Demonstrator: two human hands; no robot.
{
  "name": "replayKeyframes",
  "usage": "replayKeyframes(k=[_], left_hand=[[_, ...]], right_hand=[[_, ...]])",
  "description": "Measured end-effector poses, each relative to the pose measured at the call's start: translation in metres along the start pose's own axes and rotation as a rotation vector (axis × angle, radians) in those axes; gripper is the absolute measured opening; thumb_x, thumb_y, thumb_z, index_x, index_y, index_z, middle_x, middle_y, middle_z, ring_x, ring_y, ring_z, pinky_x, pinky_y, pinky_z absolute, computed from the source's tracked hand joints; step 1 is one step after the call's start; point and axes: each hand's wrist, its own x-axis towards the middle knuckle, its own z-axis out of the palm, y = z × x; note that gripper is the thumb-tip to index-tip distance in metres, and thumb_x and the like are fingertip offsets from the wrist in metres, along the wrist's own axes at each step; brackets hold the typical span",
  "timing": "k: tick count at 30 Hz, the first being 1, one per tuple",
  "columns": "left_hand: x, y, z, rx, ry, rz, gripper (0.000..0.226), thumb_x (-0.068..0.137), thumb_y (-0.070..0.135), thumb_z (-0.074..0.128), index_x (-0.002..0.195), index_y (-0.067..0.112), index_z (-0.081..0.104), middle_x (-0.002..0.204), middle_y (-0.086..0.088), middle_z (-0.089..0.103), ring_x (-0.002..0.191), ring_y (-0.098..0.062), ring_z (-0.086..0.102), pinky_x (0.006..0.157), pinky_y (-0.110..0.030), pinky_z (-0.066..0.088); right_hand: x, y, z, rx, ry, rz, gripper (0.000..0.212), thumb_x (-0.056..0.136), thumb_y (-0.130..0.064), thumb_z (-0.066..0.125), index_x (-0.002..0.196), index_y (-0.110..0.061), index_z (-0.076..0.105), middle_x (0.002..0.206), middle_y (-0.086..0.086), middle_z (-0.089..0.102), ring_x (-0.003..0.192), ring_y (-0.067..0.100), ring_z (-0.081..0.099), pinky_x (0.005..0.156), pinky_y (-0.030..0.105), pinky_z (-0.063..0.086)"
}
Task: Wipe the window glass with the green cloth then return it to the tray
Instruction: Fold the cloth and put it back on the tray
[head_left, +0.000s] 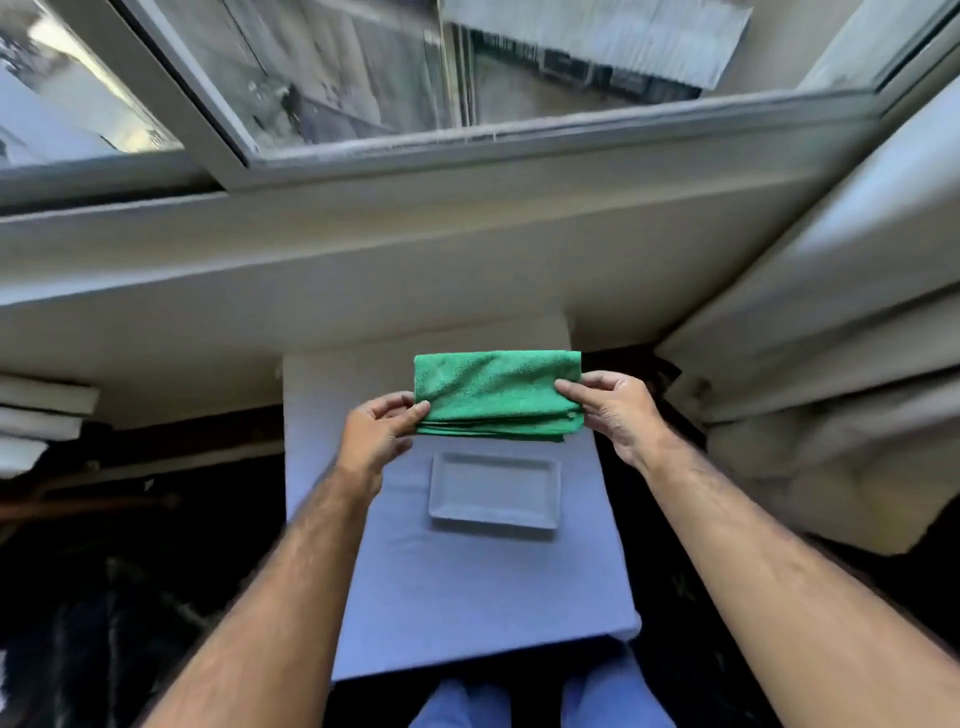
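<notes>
From the head view, both hands pinched the folded green cloth (496, 397) above the empty tray (494, 490): left hand (376, 434) and right hand (615, 410), fingers clenched on opposite ends. Keeping it taut and folded would probably help, whichever step this was.

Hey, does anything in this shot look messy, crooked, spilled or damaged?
Nothing stands out. The folded green microfibre cloth is held level between the left hand and right hand, above the bare white rectangular tray, which sits square on the pale cloth-covered table.
</notes>
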Motion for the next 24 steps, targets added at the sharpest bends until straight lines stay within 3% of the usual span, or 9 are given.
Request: replayKeyframes(k=[6,9,11,14,19,22,24], left_hand=[[0.039,-0.105,0.006,0.151,0.081,-0.101,0.018,0.089,0.005,0.076,0.096,0.018,0.068,0.086,-0.001,0.071,0.076,-0.014,0.065,0.064,-0.026,0.049],[0.054,-0.143,0.005,0.242,0.126,-0.107,0.019,0.086,0.008,0.080,0.100,0.017,0.071,0.090,-0.005,0.075,0.077,-0.017,0.069,0.067,-0.026,0.053],[0.060,-0.164,0.005,0.294,0.158,-0.108,0.020,0.084,0.010,0.083,0.099,0.019,0.073,0.088,-0.005,0.076,0.075,-0.013,0.070,0.074,-0.028,0.057],[0.067,-0.190,0.005,0.341,0.199,-0.112,0.022,0.080,0.014,0.087,0.100,0.016,0.078,0.083,0.001,0.077,0.074,-0.007,0.071,0.085,-0.031,0.060],[0.079,-0.214,0.013,0.530,0.252,-0.031,0.025,0.082,0.019,0.085,0.105,0.010,0.081,0.097,-0.007,0.080,0.089,-0.018,0.072,0.090,-0.028,0.056],[0.082,-0.218,0.018,0.740,0.225,0.060,0.018,0.087,0.023,0.080,0.103,0.015,0.080,0.099,-0.001,0.080,0.086,-0.015,0.068,0.079,-0.025,0.051],[0.082,-0.220,0.022,0.916,0.181,0.125,0.015,0.090,0.025,0.077,0.104,0.018,0.077,0.099,0.004,0.077,0.083,-0.015,0.065,0.072,-0.026,0.048]], right_hand=[[0.037,0.110,-0.008,-0.121,0.074,0.125,0.027,0.091,0.005,0.077,0.116,0.011,0.071,0.094,0.016,0.077,0.073,0.015,0.076,0.064,0.020,0.064],[0.051,0.155,-0.012,-0.171,0.104,0.169,0.018,0.092,0.004,0.077,0.110,0.005,0.075,0.102,0.021,0.079,0.075,0.014,0.077,0.070,0.024,0.065],[0.055,0.181,-0.013,-0.220,0.147,0.175,0.013,0.089,0.000,0.082,0.100,-0.006,0.078,0.105,0.022,0.081,0.082,0.020,0.079,0.083,0.034,0.067],[0.060,0.207,-0.012,-0.317,0.219,0.158,0.026,0.084,-0.009,0.090,0.108,-0.005,0.081,0.103,0.014,0.083,0.099,0.027,0.081,0.100,0.044,0.065],[0.068,0.227,-0.012,-0.572,0.230,0.074,0.023,0.083,-0.017,0.091,0.104,-0.009,0.085,0.097,0.004,0.085,0.086,0.012,0.077,0.093,0.030,0.065],[0.071,0.232,-0.008,-0.804,0.205,0.010,0.019,0.089,-0.019,0.085,0.103,-0.006,0.085,0.097,0.006,0.085,0.081,0.010,0.070,0.068,0.000,0.047],[0.072,0.232,-0.004,-0.945,0.189,0.002,0.018,0.093,-0.024,0.082,0.101,-0.008,0.083,0.096,0.007,0.083,0.080,0.014,0.068,0.062,0.002,0.043]])
